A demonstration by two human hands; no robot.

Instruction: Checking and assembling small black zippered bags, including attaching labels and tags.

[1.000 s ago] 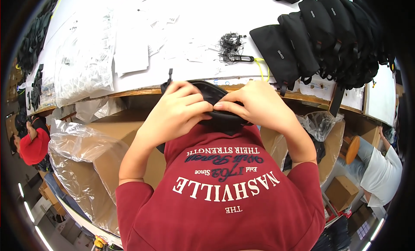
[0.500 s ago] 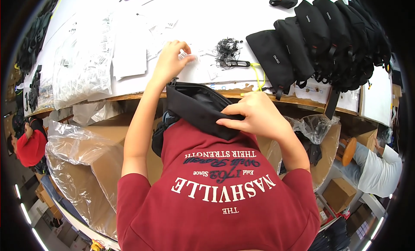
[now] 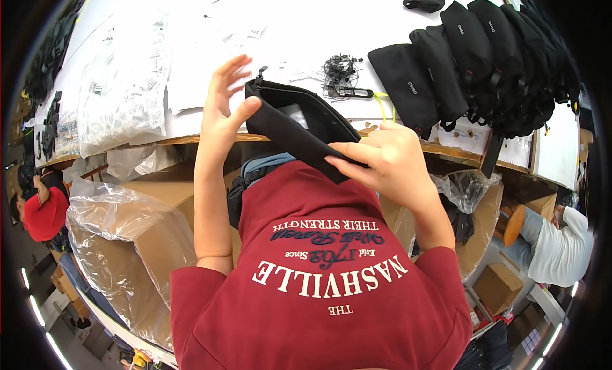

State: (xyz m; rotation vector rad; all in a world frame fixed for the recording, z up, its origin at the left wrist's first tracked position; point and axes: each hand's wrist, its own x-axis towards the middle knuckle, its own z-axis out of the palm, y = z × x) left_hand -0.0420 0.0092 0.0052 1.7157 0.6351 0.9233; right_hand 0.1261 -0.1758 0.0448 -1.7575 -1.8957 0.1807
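Note:
A black zip pouch is held gaping at the table's front edge by my right hand, whose thumb and fingers pinch its right end. Inside the pouch lies a small whitish packet. My left hand is beside the pouch's left end, near the zip pull; its fingers are spread and hold nothing. On the table beyond the pouch sit a tangle of thin black cords and a pair of black-handled snips with a yellow cord.
A row of black pouches stands at the right of the table. Clear plastic bags of small white packets fill the left. Cardboard boxes lined with plastic are below the edge. People work at far left and far right.
My left hand has come back from the table to the pouch's left end and opened. The pouch has been raised and gapes wider, showing a whitish packet inside.

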